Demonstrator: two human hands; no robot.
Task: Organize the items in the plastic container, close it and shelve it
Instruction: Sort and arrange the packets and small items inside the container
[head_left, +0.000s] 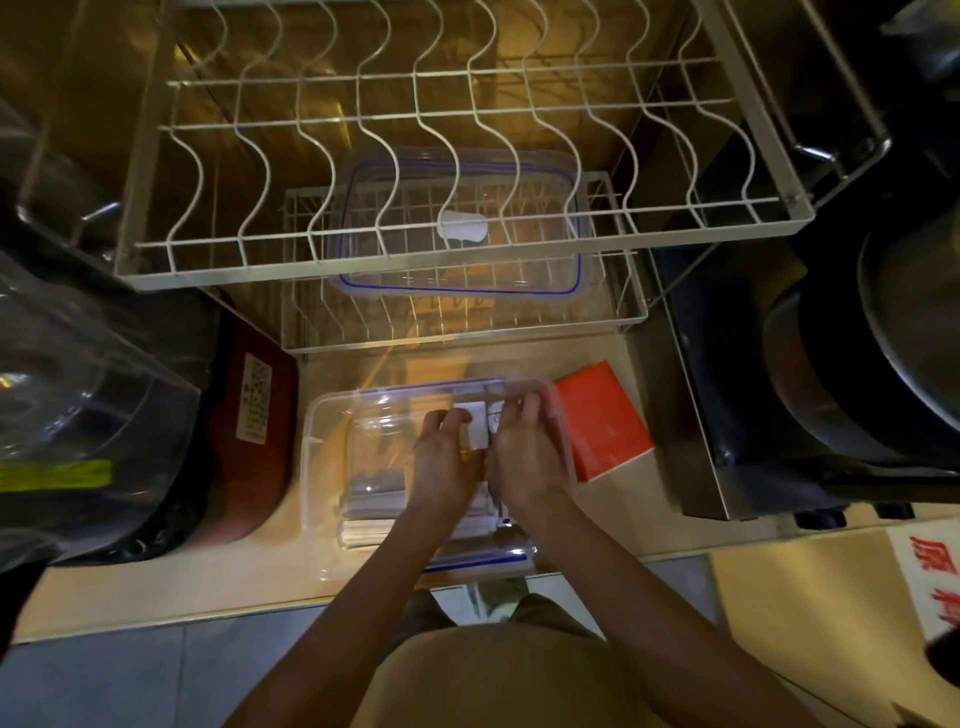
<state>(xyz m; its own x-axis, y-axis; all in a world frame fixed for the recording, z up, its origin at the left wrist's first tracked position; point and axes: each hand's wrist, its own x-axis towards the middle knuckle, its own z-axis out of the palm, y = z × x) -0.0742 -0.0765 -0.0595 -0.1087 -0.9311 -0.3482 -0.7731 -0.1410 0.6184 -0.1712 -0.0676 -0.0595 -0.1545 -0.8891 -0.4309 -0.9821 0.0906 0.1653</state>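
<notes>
A clear plastic container (324, 467) stands open on the beige counter in front of me. Both hands reach into it. My left hand (447, 462) and my right hand (524, 452) pinch a small white packet (479, 423) between them, over the container's far right part. Flat white packets (363, 519) lie stacked in the container's near half, partly hidden by my forearms. The container's clear lid with a blue seal (457, 228) lies on the lower wire rack behind the container.
A large wire dish rack (415, 244) juts out above the lid. An orange box (602, 421) lies right of the container. A dark red appliance (249, 431) and a clear dome (78, 405) stand left; dark pots (857, 364) stand right.
</notes>
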